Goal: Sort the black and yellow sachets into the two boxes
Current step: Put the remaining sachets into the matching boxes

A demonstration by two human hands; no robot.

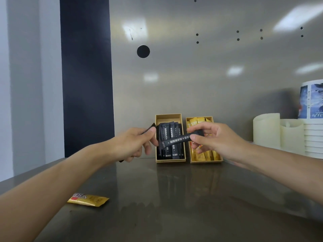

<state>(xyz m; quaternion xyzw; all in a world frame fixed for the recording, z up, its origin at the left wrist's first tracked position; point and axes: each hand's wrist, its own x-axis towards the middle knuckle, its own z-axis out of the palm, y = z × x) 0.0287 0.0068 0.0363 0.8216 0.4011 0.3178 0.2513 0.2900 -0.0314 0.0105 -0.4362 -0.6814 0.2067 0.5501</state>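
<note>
Two open cardboard boxes stand side by side at the back of the steel counter. The left box [168, 116] holds several black sachets [167, 151]. Yellow sachets [203, 155] fill the right box [220, 160]. My left hand [130, 145] grips a black sachet [151, 127] whose ends stick out above and below the fist. My right hand [215, 139] pinches another black sachet [176, 139] by one end and holds it slanted over the left box. One yellow sachet [88, 199] lies alone on the counter near my left forearm.
The steel counter [174, 198] runs up to a metal back wall [192, 75]. At the right stand two cream cylinders [266, 130] and a stack of paper cups [312, 119]. A dark panel [86, 75] borders the left.
</note>
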